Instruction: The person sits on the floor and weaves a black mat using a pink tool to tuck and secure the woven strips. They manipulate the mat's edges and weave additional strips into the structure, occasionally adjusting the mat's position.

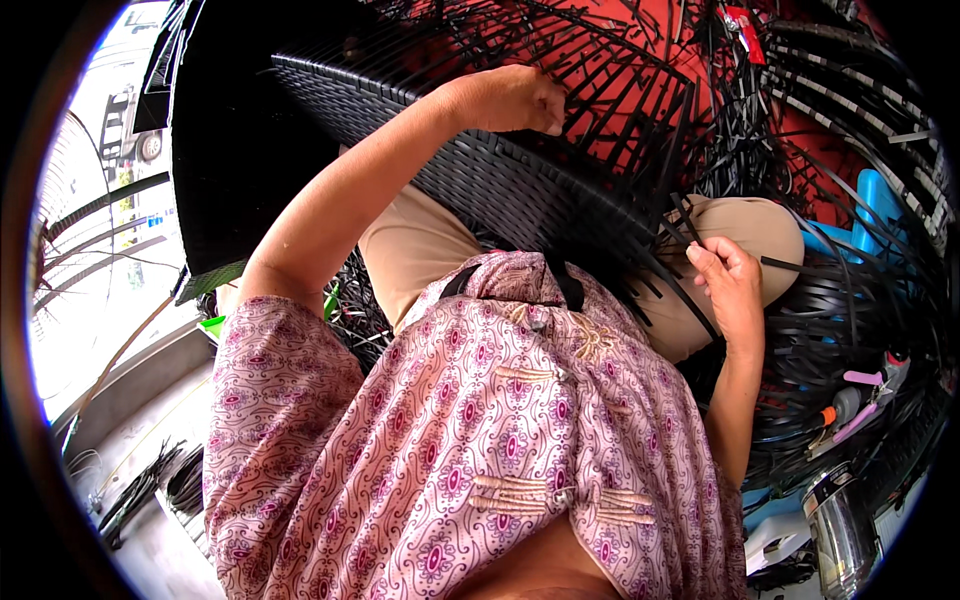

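A black woven basket-like piece (480,165) of flat plastic strips leans across my lap. Many unwoven strips (610,70) fan out beyond its edge. My left hand (515,100) reaches over the woven side, fingers curled down among the loose strips; what lies inside them is hidden. Beside the piece's right corner, over my right knee, my right hand (732,280) pinches a black strip (688,218) between thumb and fingers. A short strip end (780,264) sticks out on the far side of that hand. Several more strip ends hang below the corner.
Heaps of black strips (830,310) lie at the right, with pink-handled cutters (872,395) on them. A blue plastic piece (870,215) stands behind. A metal canister (842,530) is at the lower right. Red flooring (640,25) shows beyond; more strips (150,485) lie lower left.
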The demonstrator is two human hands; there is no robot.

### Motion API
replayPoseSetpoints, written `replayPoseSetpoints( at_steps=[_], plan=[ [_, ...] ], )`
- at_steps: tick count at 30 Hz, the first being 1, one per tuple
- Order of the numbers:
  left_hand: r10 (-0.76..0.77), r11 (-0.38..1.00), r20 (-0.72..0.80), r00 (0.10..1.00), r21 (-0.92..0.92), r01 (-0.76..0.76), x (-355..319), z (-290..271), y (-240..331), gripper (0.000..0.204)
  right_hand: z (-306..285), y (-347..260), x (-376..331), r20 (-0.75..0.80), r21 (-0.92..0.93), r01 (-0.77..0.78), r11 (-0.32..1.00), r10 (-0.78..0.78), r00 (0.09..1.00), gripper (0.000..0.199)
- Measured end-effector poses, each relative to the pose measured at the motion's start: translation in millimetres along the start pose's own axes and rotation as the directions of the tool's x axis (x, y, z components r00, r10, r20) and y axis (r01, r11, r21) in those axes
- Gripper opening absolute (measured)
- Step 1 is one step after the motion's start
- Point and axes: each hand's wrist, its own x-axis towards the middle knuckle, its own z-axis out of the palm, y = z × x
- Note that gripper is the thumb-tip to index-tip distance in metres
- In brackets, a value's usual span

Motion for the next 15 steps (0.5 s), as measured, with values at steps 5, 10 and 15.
replayPoseSetpoints(
  at_steps=[5, 10, 15],
  plan=[
    [0.011, 0.971, -0.015, 1.000, 0.241, -0.007, 0.6, -2.7, 9.0, 0.018, -2.3, -10.3, 2.3, -0.033, -0.075, 0.094, 0.993, -0.096, 0.995, 0.020],
    [0.074, 0.903, -0.092, 0.993, 0.429, -0.027, -4.8, 9.8, 12.4, 0.013, -2.6, -12.0, 4.8, -0.020, -0.074, 0.073, 0.995, -0.075, 0.997, 0.018],
    [0.291, 0.727, -0.196, 0.937, 0.682, -0.083, -14.5, 30.4, 26.6, 0.015, -4.3, -10.1, 2.8, -0.024, -0.042, 0.088, 0.995, -0.089, 0.996, 0.018]
  ],
)
